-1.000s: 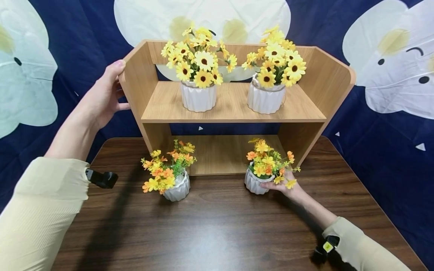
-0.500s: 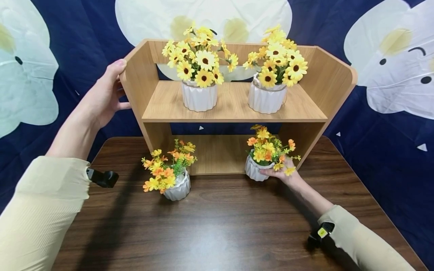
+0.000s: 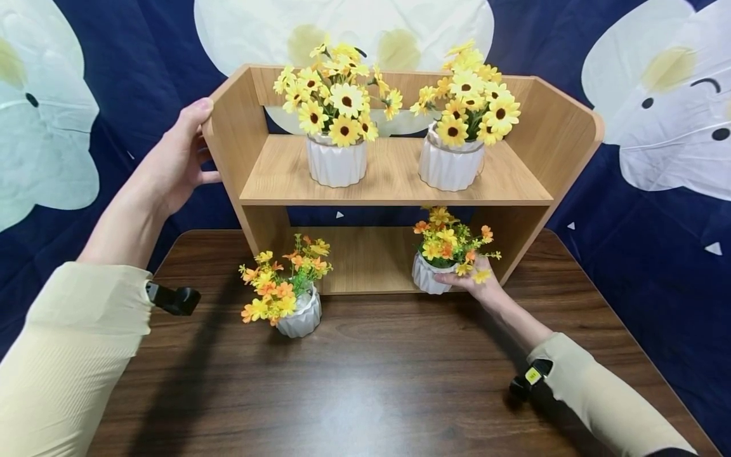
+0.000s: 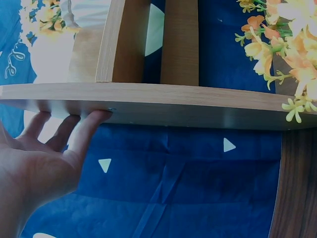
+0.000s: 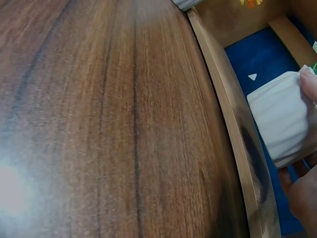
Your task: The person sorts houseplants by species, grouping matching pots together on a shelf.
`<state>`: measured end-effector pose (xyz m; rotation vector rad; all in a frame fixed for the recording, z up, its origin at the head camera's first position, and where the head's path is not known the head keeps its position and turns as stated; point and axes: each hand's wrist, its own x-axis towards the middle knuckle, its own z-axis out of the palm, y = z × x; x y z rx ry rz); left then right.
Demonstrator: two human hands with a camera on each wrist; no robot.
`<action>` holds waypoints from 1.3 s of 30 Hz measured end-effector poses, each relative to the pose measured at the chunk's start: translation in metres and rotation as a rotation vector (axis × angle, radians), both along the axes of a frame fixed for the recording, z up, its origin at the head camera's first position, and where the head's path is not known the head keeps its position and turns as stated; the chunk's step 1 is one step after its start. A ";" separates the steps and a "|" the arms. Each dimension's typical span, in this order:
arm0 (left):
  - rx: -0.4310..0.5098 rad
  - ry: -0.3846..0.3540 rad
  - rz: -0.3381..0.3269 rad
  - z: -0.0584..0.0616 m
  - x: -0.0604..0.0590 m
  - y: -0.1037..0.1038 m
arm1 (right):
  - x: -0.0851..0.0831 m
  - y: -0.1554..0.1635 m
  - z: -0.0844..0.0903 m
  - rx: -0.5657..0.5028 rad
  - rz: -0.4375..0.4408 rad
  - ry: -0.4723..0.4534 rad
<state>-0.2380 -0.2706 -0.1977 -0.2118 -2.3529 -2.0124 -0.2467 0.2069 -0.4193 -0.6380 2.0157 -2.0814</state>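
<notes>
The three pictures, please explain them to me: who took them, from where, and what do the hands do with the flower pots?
No machine here: a person wears three cameras. The wide picture comes from the head and looks down at both hands. The other two come from the wrists.

A wooden shelf unit stands on a dark wooden table. Its upper shelf carries two white ribbed pots of yellow daisies. A small pot of orange and yellow flowers stands on the table in front of the shelf.

The left hand holds the shelf's left side panel; the left wrist view shows the fingers against its outer face. The right hand grips a second small flower pot at the front of the lower shelf. The right wrist view shows mostly table, with the white pot at the edge.
</notes>
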 end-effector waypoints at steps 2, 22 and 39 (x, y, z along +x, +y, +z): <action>-0.004 -0.001 0.002 0.000 0.000 0.000 | 0.001 -0.003 0.004 0.018 -0.025 0.005; 0.003 -0.003 0.002 0.000 0.000 0.000 | -0.009 -0.015 0.003 0.293 -0.290 -0.005; 0.021 0.000 0.005 0.000 0.000 0.001 | -0.021 -0.013 -0.006 0.309 -0.308 -0.041</action>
